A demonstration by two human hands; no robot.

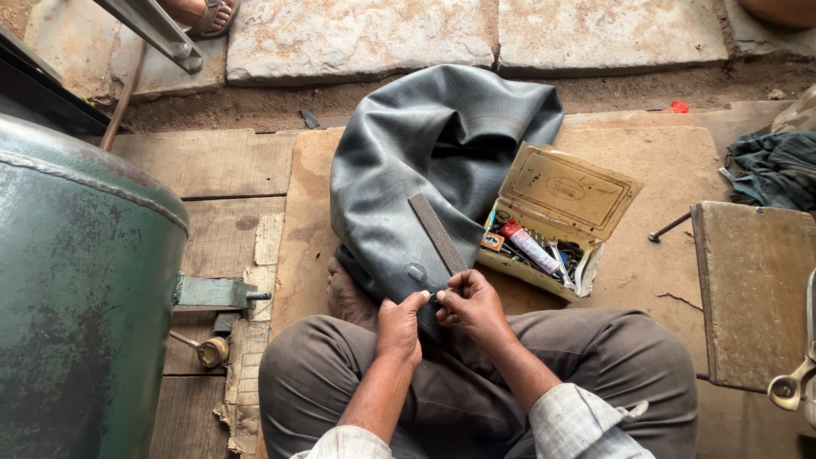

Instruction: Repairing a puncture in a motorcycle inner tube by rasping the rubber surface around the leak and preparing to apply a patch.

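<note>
The wooden platform (238,170) carries a folded grey inner tube (425,161), an open tan plastic repair box (565,200), a green metal tank (76,280) and dark cloth (778,170). Stone slabs (357,34) border its far edge.

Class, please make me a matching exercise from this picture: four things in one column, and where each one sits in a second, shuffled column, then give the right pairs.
Things:
1. Dark grey rubber inner tube
2. Flat grey metal rasp
3. Worn tan plastic box
4. Large green metal tank

Places:
A. at the far left
B. lying on the tube
C. open, right of the tube
D. draped before the knees, both hands at its near edge

Pairs: 1-D, 2-B, 3-C, 4-A
</note>
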